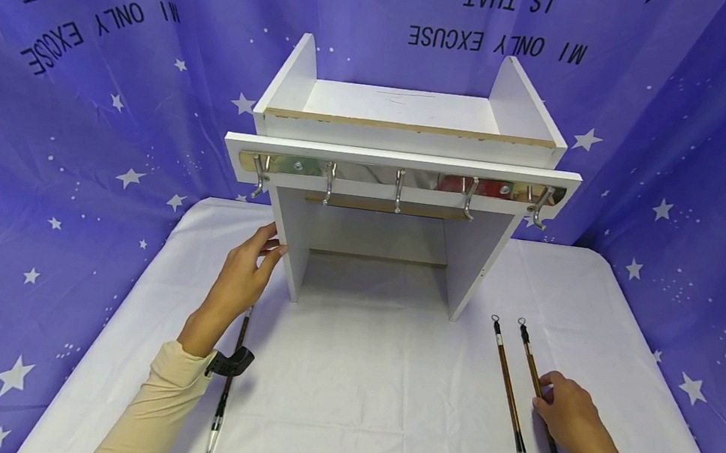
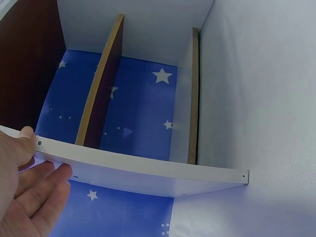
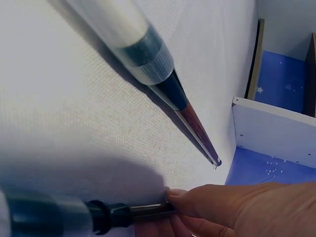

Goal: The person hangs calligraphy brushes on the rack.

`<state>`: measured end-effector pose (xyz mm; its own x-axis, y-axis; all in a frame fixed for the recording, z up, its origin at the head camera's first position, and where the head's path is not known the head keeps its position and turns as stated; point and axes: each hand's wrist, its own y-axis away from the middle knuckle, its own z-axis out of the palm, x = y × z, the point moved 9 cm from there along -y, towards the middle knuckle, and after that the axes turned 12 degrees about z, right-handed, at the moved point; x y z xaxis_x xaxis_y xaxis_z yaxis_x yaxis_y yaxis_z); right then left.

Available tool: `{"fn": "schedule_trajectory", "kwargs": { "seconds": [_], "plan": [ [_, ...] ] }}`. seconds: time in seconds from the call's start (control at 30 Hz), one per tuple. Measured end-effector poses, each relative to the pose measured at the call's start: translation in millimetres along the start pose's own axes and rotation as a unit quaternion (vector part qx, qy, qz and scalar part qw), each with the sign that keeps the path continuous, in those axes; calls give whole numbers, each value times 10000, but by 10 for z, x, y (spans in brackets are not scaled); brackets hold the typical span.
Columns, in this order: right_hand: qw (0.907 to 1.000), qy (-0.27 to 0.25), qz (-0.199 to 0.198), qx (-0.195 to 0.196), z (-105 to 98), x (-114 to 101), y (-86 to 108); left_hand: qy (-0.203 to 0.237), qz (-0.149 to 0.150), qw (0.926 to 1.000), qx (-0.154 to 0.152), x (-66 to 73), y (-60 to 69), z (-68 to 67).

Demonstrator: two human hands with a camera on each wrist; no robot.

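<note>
A white shelf unit (image 1: pixel 407 141) stands at the back of the table, with a metal hook rail (image 1: pixel 366 174) across its front. My left hand (image 1: pixel 242 272) is at its left side panel (image 1: pixel 287 247); in the left wrist view, the thumb is on the panel's edge and the fingers lie against its outer face. On the right, my right hand (image 1: pixel 571 414) pinches the brown handle of a calligraphy brush (image 1: pixel 529 356) that has a loop at its far end. Left of it lies a second brush (image 1: pixel 509 388) with a clear cap, touched by neither hand.
Another capped brush (image 1: pixel 217 420) lies on the left of the white-covered table (image 1: pixel 368 408), partly under my left wrist. Several bent hooks stick out from the rail. A purple star-printed curtain (image 1: pixel 112 112) surrounds the table's back and sides.
</note>
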<state>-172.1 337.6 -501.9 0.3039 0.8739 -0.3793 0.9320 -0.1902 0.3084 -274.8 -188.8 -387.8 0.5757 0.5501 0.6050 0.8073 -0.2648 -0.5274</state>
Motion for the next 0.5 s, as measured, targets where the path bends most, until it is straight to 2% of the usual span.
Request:
{"fn": "schedule_trajectory", "kwargs": {
  "seconds": [0.27, 0.5],
  "plan": [
    [9999, -110, -43, -6, -27, 20, -9, 32, 13, 10000, 40, 3, 2, -3],
    [9996, -187, -41, 197, -169, 45, -33, 29, 45, 10000, 49, 9, -9, -2]
  ]
}}
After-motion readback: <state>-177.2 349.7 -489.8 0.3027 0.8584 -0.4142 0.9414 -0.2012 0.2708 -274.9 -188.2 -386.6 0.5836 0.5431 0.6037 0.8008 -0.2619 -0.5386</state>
